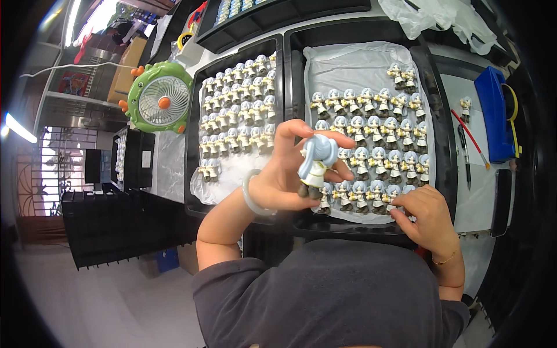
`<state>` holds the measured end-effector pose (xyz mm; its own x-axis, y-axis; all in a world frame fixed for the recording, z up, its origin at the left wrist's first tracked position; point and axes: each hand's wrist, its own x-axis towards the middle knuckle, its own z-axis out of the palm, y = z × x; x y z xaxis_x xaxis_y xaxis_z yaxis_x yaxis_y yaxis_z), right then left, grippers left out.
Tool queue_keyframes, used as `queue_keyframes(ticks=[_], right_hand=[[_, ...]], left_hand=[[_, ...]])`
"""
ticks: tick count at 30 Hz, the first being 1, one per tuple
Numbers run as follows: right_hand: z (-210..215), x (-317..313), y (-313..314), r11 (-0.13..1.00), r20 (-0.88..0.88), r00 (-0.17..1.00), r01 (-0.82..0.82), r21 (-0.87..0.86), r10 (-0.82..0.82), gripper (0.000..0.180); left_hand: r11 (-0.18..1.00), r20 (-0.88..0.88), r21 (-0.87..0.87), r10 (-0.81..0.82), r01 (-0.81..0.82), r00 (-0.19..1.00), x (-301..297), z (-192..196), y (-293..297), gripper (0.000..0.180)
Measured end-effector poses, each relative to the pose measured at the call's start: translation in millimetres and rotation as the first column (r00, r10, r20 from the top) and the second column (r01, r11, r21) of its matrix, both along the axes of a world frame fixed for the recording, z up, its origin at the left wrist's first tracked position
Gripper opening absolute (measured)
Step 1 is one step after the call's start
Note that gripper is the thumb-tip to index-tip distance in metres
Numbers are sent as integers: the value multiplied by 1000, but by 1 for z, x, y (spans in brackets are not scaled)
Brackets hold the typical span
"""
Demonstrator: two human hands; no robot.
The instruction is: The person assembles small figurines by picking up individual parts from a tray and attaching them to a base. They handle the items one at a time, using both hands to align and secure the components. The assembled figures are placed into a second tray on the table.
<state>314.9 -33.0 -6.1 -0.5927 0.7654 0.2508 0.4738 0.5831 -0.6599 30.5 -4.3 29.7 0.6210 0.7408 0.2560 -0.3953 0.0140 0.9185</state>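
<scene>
My left hand [284, 168], with a pale bangle at its wrist, holds up a small figurine [318, 162] with light blue hair, a white outfit and dark brown legs. Thumb and fingers grip it, its back toward me, above the right-hand black tray [362, 26]. Over that tray's near right corner, my right hand [429, 217] has its fingers curled and pinched at a figurine [392, 194] in the front row; the hand partly covers that figurine. Rows of matching figurines [366, 100] stand on white sheeting [348, 61] in the tray.
Left of it, another black tray [194, 116] holds more figurines. Beyond that stands a green fan [159, 98]. To the right are a blue holder [493, 116], a red brush [471, 139], a black pen [464, 153] and a lone figurine [465, 109]. Plastic bags [447, 20] lie behind.
</scene>
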Motion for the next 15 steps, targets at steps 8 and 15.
queue_keyframes(ticks=[8, 15], right_hand=[[3, -2, 1, 999, 15, 999, 31, -6, -31, 13], [0, -2, 0, 999, 16, 999, 50, -13, -50, 13]], left_hand=[[976, -112, 209, 84, -59, 990, -1, -5, -3, 80], [567, -451, 819, 733, -91, 510, 1, 7, -6, 64]])
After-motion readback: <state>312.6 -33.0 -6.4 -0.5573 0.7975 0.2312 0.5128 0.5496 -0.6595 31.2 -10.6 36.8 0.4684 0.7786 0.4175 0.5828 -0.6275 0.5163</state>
